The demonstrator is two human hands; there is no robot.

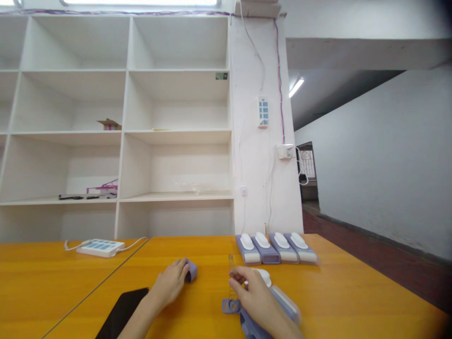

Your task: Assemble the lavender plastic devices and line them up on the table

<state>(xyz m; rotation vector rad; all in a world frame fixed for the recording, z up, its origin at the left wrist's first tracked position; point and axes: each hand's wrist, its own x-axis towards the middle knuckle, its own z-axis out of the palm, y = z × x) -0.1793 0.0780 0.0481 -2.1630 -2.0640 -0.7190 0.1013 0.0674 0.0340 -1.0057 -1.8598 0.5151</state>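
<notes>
My left hand (172, 281) has its fingers curled round a small purple plastic part (191, 271) resting on the orange tabletop. Its thumb side is partly hidden. Over a line of thin metal coil springs (230, 260), my right hand (254, 293) is closed in a pinch, with a small spring seemingly between thumb and fingertips. A flat purple piece with cut-outs (230, 306) lies just below those springs. Under and beside my right wrist are a larger purple plastic housing (251, 328), a purple part with a clear rim (287, 303) and a white cap (264, 277), all partly covered.
Several purple-and-white plastic units (262, 248) stand in a row at the table's back right. A black flat object (122, 314) lies by my left forearm. A white power strip (100, 247) with a cable sits at back left. White shelving (176, 197) rises behind the table.
</notes>
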